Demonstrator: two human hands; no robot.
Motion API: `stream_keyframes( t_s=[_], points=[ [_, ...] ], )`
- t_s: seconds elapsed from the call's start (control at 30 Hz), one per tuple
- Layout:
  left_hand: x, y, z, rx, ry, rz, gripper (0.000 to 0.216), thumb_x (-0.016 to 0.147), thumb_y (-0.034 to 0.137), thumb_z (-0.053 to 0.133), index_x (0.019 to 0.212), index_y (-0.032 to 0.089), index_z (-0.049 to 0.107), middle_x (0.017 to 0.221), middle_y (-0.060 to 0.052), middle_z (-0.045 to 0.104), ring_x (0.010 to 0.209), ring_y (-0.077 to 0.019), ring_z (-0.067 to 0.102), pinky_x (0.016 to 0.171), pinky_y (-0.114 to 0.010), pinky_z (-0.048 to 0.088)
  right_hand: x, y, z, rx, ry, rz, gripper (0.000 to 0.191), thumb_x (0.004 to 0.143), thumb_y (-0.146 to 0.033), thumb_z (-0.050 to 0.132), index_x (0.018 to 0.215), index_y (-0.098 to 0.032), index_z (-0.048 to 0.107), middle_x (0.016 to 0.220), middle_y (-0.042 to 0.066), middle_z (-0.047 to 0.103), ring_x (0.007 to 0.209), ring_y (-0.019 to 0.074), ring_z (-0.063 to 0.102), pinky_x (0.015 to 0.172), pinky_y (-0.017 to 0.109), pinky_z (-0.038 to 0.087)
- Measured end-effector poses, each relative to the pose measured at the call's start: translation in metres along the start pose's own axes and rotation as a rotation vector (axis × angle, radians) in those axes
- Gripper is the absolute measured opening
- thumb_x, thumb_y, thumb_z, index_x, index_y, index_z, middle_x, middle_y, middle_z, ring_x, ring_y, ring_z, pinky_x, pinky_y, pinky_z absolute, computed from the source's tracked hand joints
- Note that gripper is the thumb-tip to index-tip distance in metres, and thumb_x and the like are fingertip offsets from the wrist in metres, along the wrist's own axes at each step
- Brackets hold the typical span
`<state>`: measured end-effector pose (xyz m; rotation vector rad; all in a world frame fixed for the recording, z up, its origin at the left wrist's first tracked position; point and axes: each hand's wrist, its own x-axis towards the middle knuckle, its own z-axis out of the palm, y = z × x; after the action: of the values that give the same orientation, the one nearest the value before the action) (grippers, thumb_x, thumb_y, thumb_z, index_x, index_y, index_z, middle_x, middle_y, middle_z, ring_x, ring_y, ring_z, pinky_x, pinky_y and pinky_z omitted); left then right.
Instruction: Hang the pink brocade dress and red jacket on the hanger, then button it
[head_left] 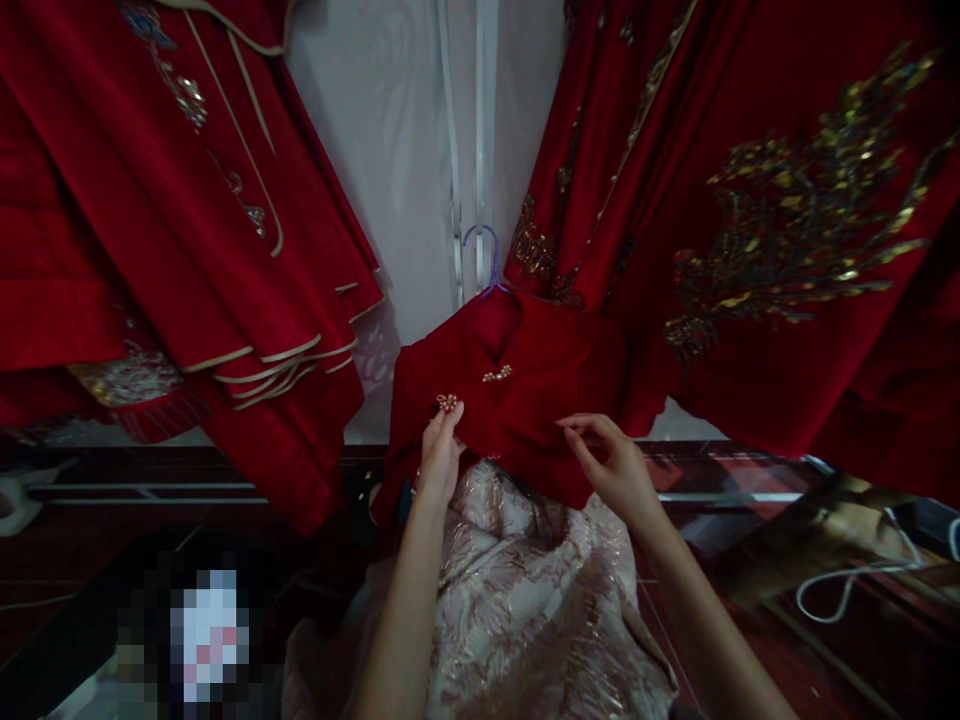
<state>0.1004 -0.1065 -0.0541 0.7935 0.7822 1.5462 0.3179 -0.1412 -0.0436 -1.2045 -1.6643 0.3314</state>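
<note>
A red top (525,400) hangs on a purple hanger (491,262) against a white wall (390,130), crowded by cream-trimmed red robes (225,250) to its left and a gold-embroidered red gown (750,230) to its right, with a pale brocade skirt (525,600) spilling out just below its hem (the skirt hides the hem's middle). The top faces the camera, collar up and hem down, its long axis upright. The left hand (439,455) pinches its cloth beside a beaded clasp (448,402) with fingers drawn together, while the right hand (615,465) is half curled with fingertips on the top's right front; whether it grips, I cannot tell.
</note>
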Motion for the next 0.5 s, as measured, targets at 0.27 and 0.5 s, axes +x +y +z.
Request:
stream_keyframes(
  t_s=[0.27,0.5],
  points=[
    [-0.016,0.022,-0.019,0.64,-0.627,-0.116,0.026,0.072,0.032,0.064,0.058,0.013,0.052,0.053,0.005,0.047,0.051,-0.007,0.042,0.052,-0.019,0.035,-0.017,-0.043,0.025,0.17,-0.154,0.112,0.021,0.084,-0.039,0.053,0.092,-0.02,0.059,0.074,0.002,0.06,0.062,0.0127,0.055,0.052,0.022,0.044],
    [-0.015,0.007,-0.013,0.853,-0.741,0.036,0.016,0.075,0.019,0.05,0.06,0.013,0.054,0.056,0.003,0.049,0.053,-0.0079,0.04,0.051,-0.019,0.031,-0.015,-0.048,0.057,-0.009,-0.077,0.048,0.037,0.076,-0.043,0.062,0.103,-0.018,0.055,0.089,0.008,0.058,0.073,0.0173,0.056,0.061,0.029,0.049]
  ],
)
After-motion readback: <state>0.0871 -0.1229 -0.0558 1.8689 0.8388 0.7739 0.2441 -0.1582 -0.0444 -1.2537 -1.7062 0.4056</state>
